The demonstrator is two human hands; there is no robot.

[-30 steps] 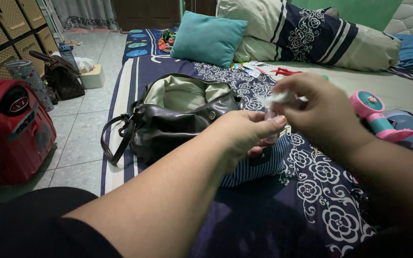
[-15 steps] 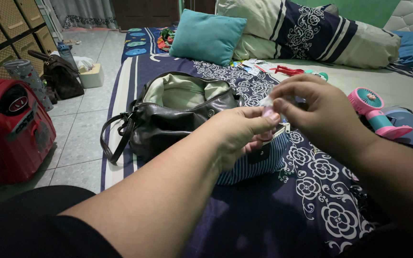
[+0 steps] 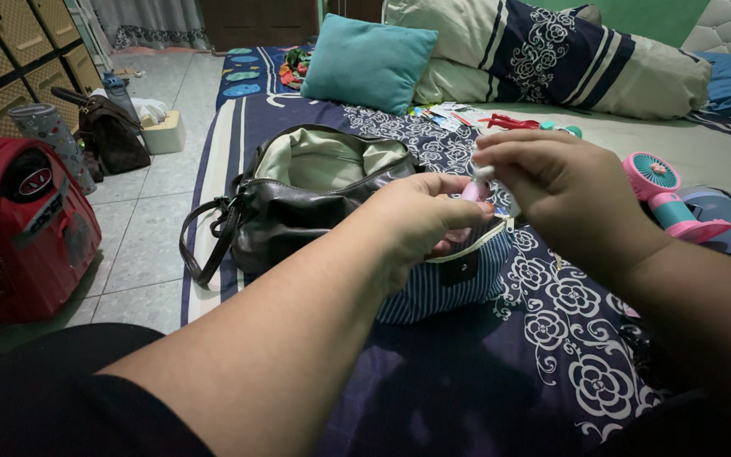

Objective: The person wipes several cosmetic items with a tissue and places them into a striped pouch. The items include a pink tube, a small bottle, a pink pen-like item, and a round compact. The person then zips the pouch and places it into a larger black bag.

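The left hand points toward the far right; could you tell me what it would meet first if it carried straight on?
Almost at once, the right hand: the left hand pinches a small pink item whose white top the right hand's fingers grip. Past that, probably the pink handheld fan, though depth is unclear.

both hands (image 3: 501, 199) pinch — seemingly — pink tube (image 3: 474, 191)

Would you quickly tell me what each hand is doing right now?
Left hand: closed on a small pink bottle.
Right hand: pinching the small white cap at its top.
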